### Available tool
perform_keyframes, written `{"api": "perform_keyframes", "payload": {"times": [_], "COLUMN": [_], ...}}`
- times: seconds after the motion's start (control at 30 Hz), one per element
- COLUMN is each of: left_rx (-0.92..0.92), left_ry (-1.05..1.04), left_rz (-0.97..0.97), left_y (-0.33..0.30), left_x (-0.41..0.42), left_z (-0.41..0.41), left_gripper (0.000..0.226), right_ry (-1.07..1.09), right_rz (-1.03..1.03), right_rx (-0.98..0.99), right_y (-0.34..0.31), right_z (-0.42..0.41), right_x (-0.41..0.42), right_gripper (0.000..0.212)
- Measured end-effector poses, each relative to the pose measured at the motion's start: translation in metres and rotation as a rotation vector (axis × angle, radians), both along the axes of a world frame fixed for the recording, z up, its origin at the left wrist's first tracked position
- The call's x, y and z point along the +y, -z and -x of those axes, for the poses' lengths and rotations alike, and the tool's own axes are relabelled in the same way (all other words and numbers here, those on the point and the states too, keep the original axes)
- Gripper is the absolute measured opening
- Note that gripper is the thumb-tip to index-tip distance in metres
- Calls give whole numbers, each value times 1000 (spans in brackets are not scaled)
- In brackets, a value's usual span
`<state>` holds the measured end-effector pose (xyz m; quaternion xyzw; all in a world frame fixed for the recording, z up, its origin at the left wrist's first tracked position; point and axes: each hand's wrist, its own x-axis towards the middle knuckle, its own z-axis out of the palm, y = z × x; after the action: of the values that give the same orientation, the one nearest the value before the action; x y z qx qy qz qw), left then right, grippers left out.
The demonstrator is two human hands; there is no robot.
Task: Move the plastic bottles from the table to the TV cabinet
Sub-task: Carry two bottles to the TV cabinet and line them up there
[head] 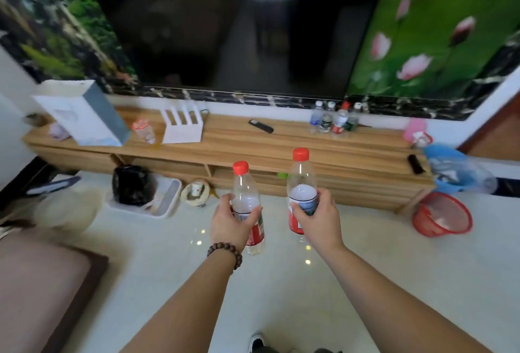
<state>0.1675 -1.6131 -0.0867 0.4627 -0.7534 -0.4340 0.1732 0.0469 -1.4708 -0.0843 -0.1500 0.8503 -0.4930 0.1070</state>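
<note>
At frame centre, left hand (229,222) and right hand (318,216) each grip a red-capped bottle (246,200), unplaced; four bottles (334,120) already on TV cabinet (230,141), upper right.

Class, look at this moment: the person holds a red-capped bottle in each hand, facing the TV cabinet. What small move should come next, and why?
Probably step forward and carry both bottles toward the cluster of bottles on the cabinet top. The left hand and right hand each already grip a bottle upright, short of the cabinet.

Left hand (229,222) gripping red-capped bottle (246,200), right hand (318,216) gripping another bottle (301,184) — TV cabinet (253,147) ahead
</note>
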Motion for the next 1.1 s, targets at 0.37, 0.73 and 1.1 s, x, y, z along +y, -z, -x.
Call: {"api": "perform_keyframes", "payload": {"times": [0.37, 0.73, 1.1], "left_rx": [50, 37, -39], "left_ry": [257, 311, 220], "left_rz": [-73, -62, -33], "left_y": [15, 29, 32], "left_x": [37, 106, 194], "left_z": [104, 253, 408], "left_gripper": [44, 53, 63], "right_ry": [282, 342, 275], "right_rz": [-10, 44, 40], "right_rx": [-21, -64, -106], "right_y": [5, 33, 44], "right_z": [56, 196, 376], "right_x": [64, 128, 221], "right_gripper": [50, 47, 52]}}
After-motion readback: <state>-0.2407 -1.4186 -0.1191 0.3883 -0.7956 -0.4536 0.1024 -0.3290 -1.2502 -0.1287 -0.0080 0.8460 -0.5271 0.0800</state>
